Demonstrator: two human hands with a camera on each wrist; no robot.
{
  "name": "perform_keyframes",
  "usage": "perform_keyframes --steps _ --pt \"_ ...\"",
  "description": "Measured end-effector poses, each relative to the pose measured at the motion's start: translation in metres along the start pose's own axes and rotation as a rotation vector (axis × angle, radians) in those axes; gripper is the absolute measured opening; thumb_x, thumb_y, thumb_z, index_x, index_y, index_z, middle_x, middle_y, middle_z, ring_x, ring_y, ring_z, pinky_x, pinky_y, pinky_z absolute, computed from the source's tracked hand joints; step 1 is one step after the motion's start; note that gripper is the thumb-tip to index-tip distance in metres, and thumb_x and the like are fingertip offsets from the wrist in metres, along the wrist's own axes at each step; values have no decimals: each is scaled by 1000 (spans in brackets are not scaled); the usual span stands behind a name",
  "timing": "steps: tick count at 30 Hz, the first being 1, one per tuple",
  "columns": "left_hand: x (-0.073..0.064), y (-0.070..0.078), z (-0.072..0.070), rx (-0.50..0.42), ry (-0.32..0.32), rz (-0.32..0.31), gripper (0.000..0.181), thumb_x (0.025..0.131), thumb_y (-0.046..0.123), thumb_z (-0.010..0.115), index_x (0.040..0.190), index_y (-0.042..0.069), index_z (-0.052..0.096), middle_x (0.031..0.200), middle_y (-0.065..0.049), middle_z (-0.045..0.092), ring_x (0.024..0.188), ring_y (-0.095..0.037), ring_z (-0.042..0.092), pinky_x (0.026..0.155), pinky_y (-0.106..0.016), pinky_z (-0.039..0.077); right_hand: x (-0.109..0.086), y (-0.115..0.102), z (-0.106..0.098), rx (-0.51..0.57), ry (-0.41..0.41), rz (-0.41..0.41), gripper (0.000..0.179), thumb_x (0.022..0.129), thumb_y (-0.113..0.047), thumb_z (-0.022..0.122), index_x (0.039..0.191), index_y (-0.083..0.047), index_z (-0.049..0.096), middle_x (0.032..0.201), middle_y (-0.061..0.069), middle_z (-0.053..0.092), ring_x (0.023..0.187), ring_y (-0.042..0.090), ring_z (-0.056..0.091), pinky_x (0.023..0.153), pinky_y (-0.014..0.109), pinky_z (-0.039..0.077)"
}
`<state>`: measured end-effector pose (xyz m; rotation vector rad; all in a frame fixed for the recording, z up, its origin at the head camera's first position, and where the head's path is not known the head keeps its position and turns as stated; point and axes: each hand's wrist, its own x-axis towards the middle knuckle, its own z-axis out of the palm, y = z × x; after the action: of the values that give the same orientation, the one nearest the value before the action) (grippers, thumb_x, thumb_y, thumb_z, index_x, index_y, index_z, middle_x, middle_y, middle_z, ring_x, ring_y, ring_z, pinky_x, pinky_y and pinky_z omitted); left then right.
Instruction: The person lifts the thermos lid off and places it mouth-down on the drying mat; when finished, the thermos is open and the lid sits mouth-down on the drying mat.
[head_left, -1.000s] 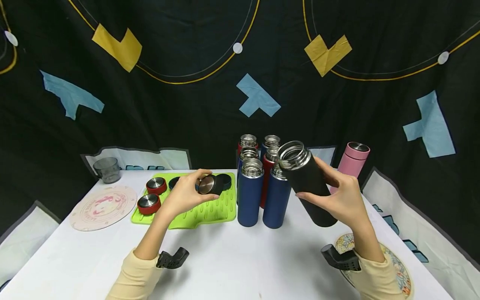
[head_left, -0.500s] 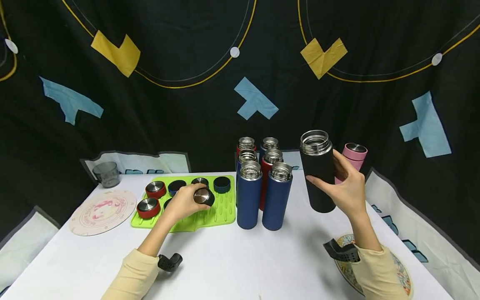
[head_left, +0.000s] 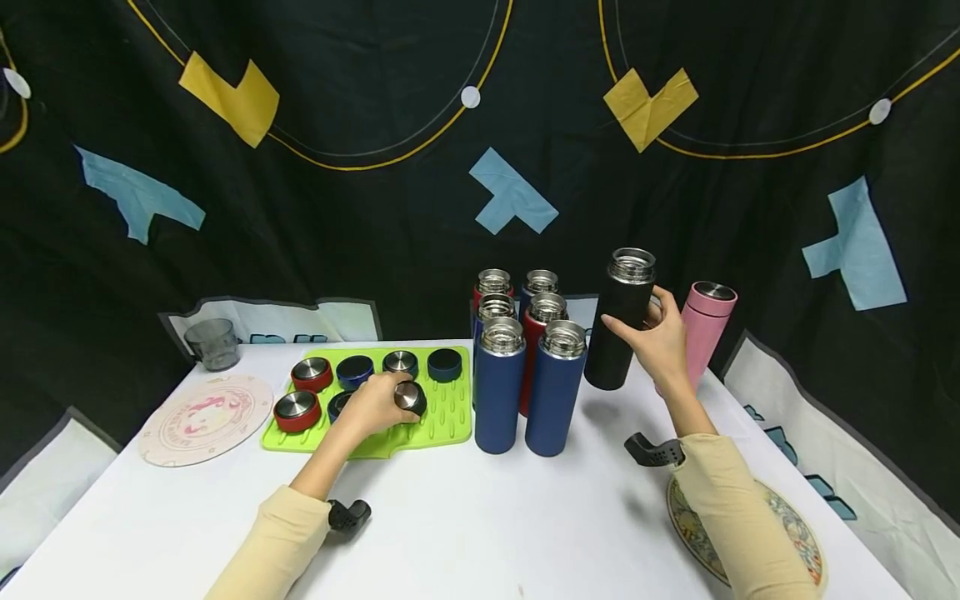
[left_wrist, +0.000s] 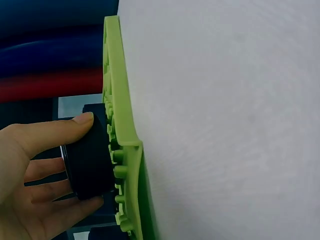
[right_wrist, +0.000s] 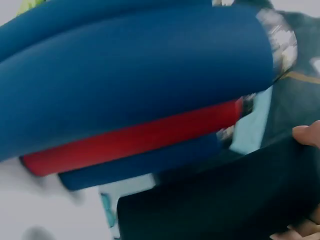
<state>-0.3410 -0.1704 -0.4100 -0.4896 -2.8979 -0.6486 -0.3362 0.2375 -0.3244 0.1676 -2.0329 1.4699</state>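
My left hand (head_left: 372, 406) pinches a black bottle lid (head_left: 409, 399) with a steel top. In the left wrist view the lid (left_wrist: 91, 162) stands on edge of the picture's green ridged mat (left_wrist: 116, 90), its underside right at the ridges. Thumb and fingers lie on opposite sides of it. At the back right, my right hand (head_left: 662, 340) grips an uncapped black thermos bottle (head_left: 618, 329), upright with a slight tilt, its steel mouth showing. The bottle (right_wrist: 215, 200) is close beside the blue and red bottles (right_wrist: 145, 137) in the right wrist view.
Several red and blue lids (head_left: 297, 410) sit on the green mat (head_left: 446, 421). Uncapped blue and red bottles (head_left: 500, 400) stand in two rows. A capped pink thermos (head_left: 705, 329) is right of them. Also around are a grey cup (head_left: 214, 346), a pink round mat (head_left: 206, 421) and a patterned one (head_left: 795, 533).
My left hand has lowered the black lid to the green mat. The black bottle, first tilted near the blue bottles, has become upright and moved back in my right hand.
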Motion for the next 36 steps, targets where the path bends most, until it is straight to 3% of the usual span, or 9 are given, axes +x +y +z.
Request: perform_keyframes --steps 6,15,25,32,36 --pt "1 -2 2 13 9 -8 68 68 24 89 124 -3 60 110 -20 66 99 -34 64 80 -47 54 18 25 17 23 -42 144 78 76 -20 83 138 -3 37 123 19 61 97 14 60 87 27 48" --pt "2 -3 2 -9 3 -20 69 68 24 88 125 -4 60 109 -18 66 98 -31 63 80 -46 53 25 53 36 113 -87 209 82 76 -18 83 138 -2 33 122 20 59 98 17 59 82 24 47" --pt "-1 -7 6 -61 5 -2 67 71 20 87 126 -5 58 116 -22 63 102 -35 62 82 -46 53 23 76 51 127 -111 195 72 78 -7 79 136 1 36 121 27 59 89 13 60 74 17 48" --pt "-10 -5 -3 -97 53 27 65 73 18 85 129 -3 57 125 -23 59 113 -40 56 89 -51 50 21 84 57 119 -119 160 67 80 -1 74 135 3 36 124 30 57 105 31 60 74 15 47" --pt "-18 -3 -12 -101 71 35 64 74 19 84 130 0 57 126 -23 58 113 -41 55 88 -53 49 19 82 58 110 -155 145 66 81 -1 72 136 2 36 124 29 57 108 34 59 74 14 47"
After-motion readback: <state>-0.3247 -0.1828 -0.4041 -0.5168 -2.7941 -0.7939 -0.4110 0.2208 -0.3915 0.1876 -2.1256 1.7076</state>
